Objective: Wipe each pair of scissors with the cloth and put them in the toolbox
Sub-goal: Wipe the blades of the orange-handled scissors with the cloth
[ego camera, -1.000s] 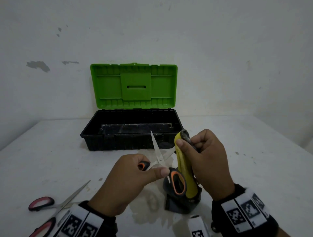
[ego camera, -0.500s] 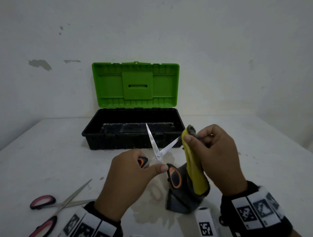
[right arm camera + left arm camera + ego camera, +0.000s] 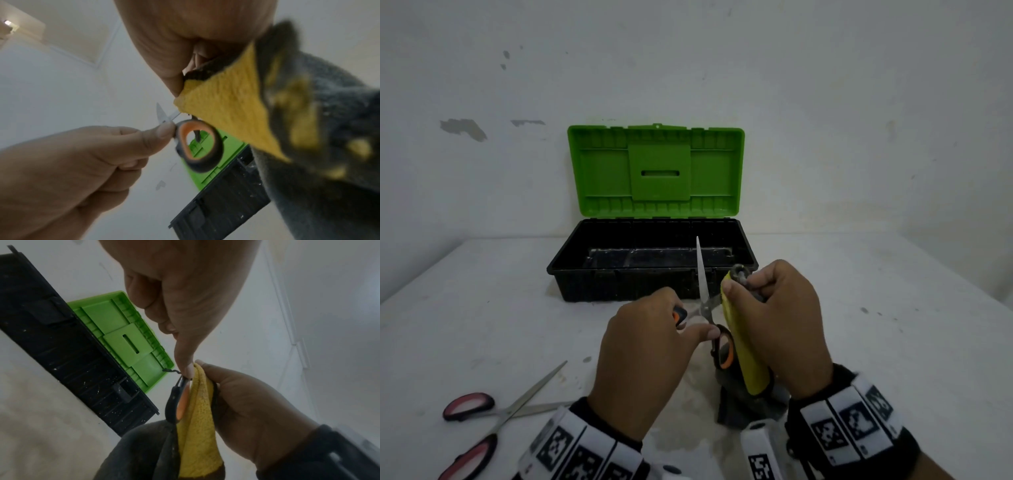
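My left hand (image 3: 654, 339) grips the orange-and-black scissors (image 3: 703, 294) by one handle, thumb at the pivot. The blades are spread: one points up, the other runs right into the cloth. The free handle loop (image 3: 198, 146) hangs beside the cloth. My right hand (image 3: 774, 318) pinches the yellow-and-grey cloth (image 3: 743, 346) around that right blade; the cloth's lower end touches the table. Behind my hands the toolbox (image 3: 571, 267) stands with its green lid (image 3: 657, 171) raised. The black tray looks to hold no scissors.
A pair of red-handled scissors (image 3: 493, 414) lies spread on the white table (image 3: 482, 308) at the front left, near my left wrist. A white wall stands close behind the toolbox. The table runs on bare to the right of the toolbox.
The upper blade has swung from leaning left to nearly upright. My right hand with the cloth has slid back toward the pivot after being farther out along the blade half a second ago.
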Tool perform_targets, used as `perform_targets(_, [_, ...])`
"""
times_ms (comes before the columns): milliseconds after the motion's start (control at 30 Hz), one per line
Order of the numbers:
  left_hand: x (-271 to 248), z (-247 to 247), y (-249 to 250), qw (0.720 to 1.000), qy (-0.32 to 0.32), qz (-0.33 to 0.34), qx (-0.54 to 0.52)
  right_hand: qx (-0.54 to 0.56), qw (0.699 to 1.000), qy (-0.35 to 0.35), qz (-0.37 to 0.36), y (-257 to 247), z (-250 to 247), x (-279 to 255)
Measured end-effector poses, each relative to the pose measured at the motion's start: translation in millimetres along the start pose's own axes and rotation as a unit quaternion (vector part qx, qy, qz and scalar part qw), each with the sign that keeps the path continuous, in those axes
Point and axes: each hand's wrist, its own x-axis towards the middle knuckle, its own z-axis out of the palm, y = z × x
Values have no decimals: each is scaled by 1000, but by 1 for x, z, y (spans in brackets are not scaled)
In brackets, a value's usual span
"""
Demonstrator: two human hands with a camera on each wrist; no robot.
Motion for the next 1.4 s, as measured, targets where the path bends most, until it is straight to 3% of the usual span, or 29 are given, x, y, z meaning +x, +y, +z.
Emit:
perform_targets(100, [2,0,-2,1000,-2,12,7,1,999,-32,-2,-5,5,-5])
perform_targets(267, [4,0,-2,1000,5,8,8,5,1000,14,19,1,2,7])
perform_targets(433, [3,0,-7,1000,-2,16,2,9,999,-21,24,-1,1,2])
perform_targets(567, [2,-2,-9,1000,10,21,-11,14,999,30,42,7,-5,13])
perform_targets(700, [0,-1,-13,999,15,38,-1,13,999,-7,36,6,-3,1])
perform_targets(1067, [-1,-3,-15,998,17,56,-5,18,998,12,50,13,-10,11])
perform_targets(1400, [-3,-4,-15,999,4,21,-33,46,996,17,74,24,-15,20])
